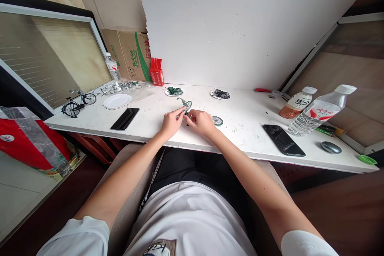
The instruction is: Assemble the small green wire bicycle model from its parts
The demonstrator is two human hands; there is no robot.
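Over the front middle of the white table, my two hands meet around a small green model bicycle (187, 105), partly built, with one spoked wheel and handlebars showing above the fingers. My left hand (172, 123) pinches it from the left. Closed against its lower part, my right hand (201, 121) hides much of the frame. A loose spoked wheel (217, 121) lies flat just right of my right hand. Farther back, one white plate (169, 93) carries green bicycle parts and another plate (213, 95) carries black ones.
A finished black model bicycle (78, 103) stands at the left end, near an upturned-looking white plate (117, 101) and a phone (125, 119). To the right are another phone (283, 140), a water bottle (322, 111), a brown drink bottle (298, 103) and a mouse (331, 147).
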